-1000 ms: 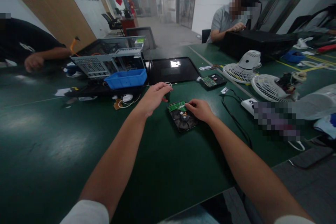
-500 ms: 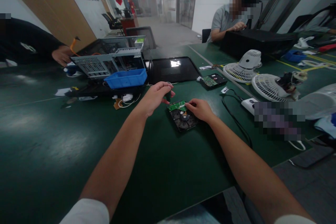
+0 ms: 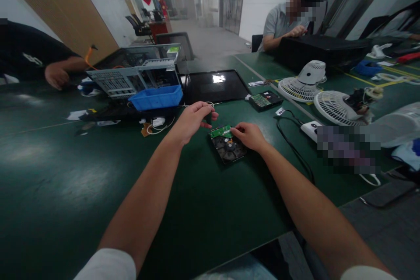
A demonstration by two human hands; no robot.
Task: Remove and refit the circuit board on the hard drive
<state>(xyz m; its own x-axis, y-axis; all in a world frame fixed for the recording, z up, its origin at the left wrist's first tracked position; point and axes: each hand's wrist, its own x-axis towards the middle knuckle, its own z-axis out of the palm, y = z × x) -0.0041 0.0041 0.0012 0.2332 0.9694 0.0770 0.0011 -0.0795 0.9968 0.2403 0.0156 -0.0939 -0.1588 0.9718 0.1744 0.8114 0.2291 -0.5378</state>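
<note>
A hard disk drive (image 3: 227, 148) lies on the green table with its underside up, showing a green circuit board (image 3: 221, 131) along its far edge and a round spindle hub. The fingers of my right hand (image 3: 250, 137) are pinched at the drive's right side, by the end of the board. Just beyond the drive's far left corner, my left hand (image 3: 196, 120) is raised with fingers curled round a small dark upright thing. Most of that thing is hidden by the fingers, so its kind cannot be made out.
A second hard drive (image 3: 265, 100) lies farther back, near a black flat panel (image 3: 216, 87). Left of it stand a blue bin (image 3: 157, 98) and an open computer case (image 3: 131, 79). White fan parts (image 3: 337, 107) and a black cable (image 3: 295, 151) lie right. Two people sit across the table.
My hands stay in nearly the same place at the drive, with the left fingers shifting slightly. At the left, a co-worker's hand reached toward the computer case and has drawn back.
</note>
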